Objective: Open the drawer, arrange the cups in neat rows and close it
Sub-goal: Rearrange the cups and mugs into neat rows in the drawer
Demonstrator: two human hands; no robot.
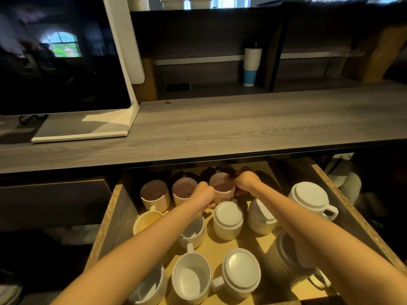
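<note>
While the drawer sits open under the worktop, I see both hands on one pink cup in the back row: left hand and right hand fingers curled round its sides.

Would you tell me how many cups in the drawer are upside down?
4 cups: one front centre, one mid-drawer, one beside it behind the right arm, one by the right wall. The arms may hide others.
</note>
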